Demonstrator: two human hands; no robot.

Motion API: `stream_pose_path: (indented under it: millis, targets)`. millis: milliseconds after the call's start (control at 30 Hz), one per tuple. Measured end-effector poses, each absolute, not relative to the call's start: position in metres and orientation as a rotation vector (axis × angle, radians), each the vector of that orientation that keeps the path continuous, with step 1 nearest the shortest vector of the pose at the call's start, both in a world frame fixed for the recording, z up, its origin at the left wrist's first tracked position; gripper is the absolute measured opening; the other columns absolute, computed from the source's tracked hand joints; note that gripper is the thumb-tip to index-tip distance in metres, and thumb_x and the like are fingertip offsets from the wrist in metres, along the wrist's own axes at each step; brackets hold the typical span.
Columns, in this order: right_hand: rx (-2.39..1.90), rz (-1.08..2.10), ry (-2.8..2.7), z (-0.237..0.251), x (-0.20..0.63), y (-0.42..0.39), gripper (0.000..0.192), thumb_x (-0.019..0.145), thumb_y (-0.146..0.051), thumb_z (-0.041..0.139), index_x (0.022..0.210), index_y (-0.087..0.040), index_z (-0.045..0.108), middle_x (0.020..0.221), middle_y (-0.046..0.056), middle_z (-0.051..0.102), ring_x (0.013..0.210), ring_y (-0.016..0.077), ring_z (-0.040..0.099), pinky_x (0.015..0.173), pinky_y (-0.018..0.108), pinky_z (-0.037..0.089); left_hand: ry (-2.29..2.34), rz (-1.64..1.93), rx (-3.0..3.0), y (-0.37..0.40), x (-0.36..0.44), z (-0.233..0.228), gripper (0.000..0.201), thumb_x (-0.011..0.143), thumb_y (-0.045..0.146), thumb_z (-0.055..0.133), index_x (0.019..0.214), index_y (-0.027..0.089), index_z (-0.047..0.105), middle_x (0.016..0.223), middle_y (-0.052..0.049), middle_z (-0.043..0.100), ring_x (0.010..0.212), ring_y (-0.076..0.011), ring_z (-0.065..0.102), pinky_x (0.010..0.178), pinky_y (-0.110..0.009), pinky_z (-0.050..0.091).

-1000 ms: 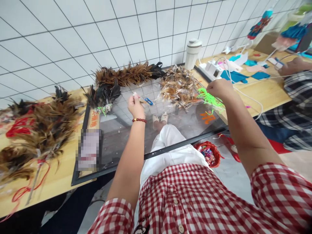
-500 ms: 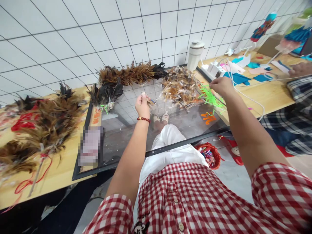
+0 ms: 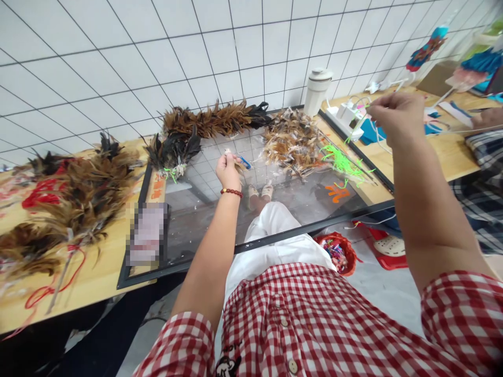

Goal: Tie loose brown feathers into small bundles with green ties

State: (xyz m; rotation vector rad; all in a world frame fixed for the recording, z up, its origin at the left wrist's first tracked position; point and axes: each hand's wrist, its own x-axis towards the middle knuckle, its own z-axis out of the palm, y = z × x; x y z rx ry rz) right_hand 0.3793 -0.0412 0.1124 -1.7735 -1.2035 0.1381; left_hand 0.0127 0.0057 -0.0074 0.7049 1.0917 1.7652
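Right hand pinches a thin green plastic string; left hand grips a small feather bundle. A snag could spill the green pile.

From my seat the glass panel lies straight ahead on the tabletop, running back to the tiled wall. A long feather bundle lies along the panel's far edge, against the wall, with a smaller feather bunch just before its left end. Right of these, on the panel's far right corner, sits a loose feather pile, and the cord strands lie at its right, near the panel's right edge. Behind that corner a cup stands by the wall. Left of the panel, a heap of feather dusters spreads over the tabletop. A basket sits on the floor below the panel's near right corner.
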Motion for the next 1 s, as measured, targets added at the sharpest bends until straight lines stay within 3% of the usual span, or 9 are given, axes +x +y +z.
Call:
stream_pose_path:
  millis: [100,233,300,400,567,667,800,867,1000]
  targets:
    - [-1.56,0.375,-1.108,0.124,0.363,-0.032,0.024,0.092,-0.004,0.065,0.113,0.003,0.072,0.099,0.025,0.078,0.055,0.0011,0.047,0.055,0.028,0.034,1.073,1.735,0.723,0.002,0.015,-0.003,0.031,0.098,0.02,0.063,0.067,0.018,0.056,0.057,0.005,0.06,0.052,-0.0057,0.057,0.057,-0.016,0.046]
    - [-1.55,0.452,-1.408,0.114,0.309,-0.025,0.023,0.087,-0.001,0.063,0.108,-0.006,0.073,0.075,0.007,0.074,0.054,0.0066,0.052,0.06,0.028,0.041,0.978,1.629,0.796,-0.007,0.019,0.005,0.03,0.092,0.03,0.075,0.07,0.017,0.06,0.067,0.004,0.066,0.052,-0.0051,0.056,0.054,-0.018,0.047]
    - [-1.559,0.271,-1.732,0.097,0.272,-0.025,0.019,0.086,-0.007,0.065,0.1,-0.013,0.077,0.079,0.007,0.076,0.068,0.015,0.064,0.069,0.031,0.047,0.892,1.532,0.838,-0.012,0.02,0.009,0.03,0.088,0.032,0.079,0.07,0.017,0.06,0.081,0.002,0.073,0.053,-0.0045,0.056,0.054,-0.019,0.046]
    - [-1.57,-0.033,-2.056,0.069,0.218,-0.027,0.023,0.092,-0.022,0.061,0.106,-0.02,0.079,0.101,0.01,0.082,0.095,0.0275,0.073,0.077,0.035,0.048,0.807,1.397,0.904,-0.019,0.019,0.012,0.029,0.089,0.025,0.076,0.066,0.016,0.062,0.098,-0.001,0.079,0.057,-0.0033,0.054,0.059,-0.019,0.046]
    - [-1.476,-0.013,-2.193,0.042,0.175,-0.02,0.031,0.096,-0.025,0.051,0.111,-0.02,0.078,0.111,0.011,0.081,0.099,0.0271,0.073,0.074,0.034,0.043,0.918,1.248,0.989,-0.023,0.018,0.012,0.031,0.093,0.01,0.064,0.062,0.014,0.064,0.065,0.0,0.067,0.059,-0.0061,0.055,0.062,-0.018,0.042]
    - [-1.367,0.233,-2.056,0.027,0.173,-0.011,0.029,0.091,-0.023,0.055,0.106,-0.016,0.078,0.094,0.01,0.078,0.086,0.0232,0.069,0.074,0.033,0.043,1.019,1.181,1.016,-0.024,0.018,0.01,0.034,0.095,0.01,0.062,0.061,0.014,0.062,0.052,0.004,0.056,0.048,-0.0056,0.047,0.054,-0.019,0.036]
    - [-1.192,0.888,-1.64,0.003,0.173,-0.007,0.032,0.082,-0.034,0.066,0.104,-0.014,0.074,0.065,-0.003,0.058,0.061,0.0132,0.048,0.064,0.029,0.038,1.048,1.205,0.953,-0.022,0.018,0.007,0.035,0.097,0.013,0.064,0.062,0.015,0.059,0.051,0.006,0.051,0.045,-0.0035,0.044,0.052,-0.017,0.035]
    - [-1.083,1.109,-1.474,-0.005,0.172,-0.01,0.042,0.076,-0.045,0.075,0.105,-0.014,0.074,0.065,-0.006,0.055,0.059,0.0106,0.042,0.061,0.027,0.034,1.047,1.214,0.952,-0.021,0.018,0.006,0.036,0.097,0.011,0.062,0.062,0.014,0.058,0.051,0.006,0.05,0.045,-0.0029,0.043,0.052,-0.016,0.035]
    - [-0.95,1.37,-1.374,-0.005,0.171,-0.016,0.058,0.065,-0.06,0.087,0.102,-0.017,0.078,0.074,-0.003,0.065,0.06,0.0084,0.044,0.058,0.025,0.031,0.876,1.056,0.895,-0.023,0.017,0.003,0.034,0.096,0.006,0.058,0.063,0.014,0.057,0.053,0.004,0.052,0.044,-0.0045,0.044,0.049,-0.018,0.035]
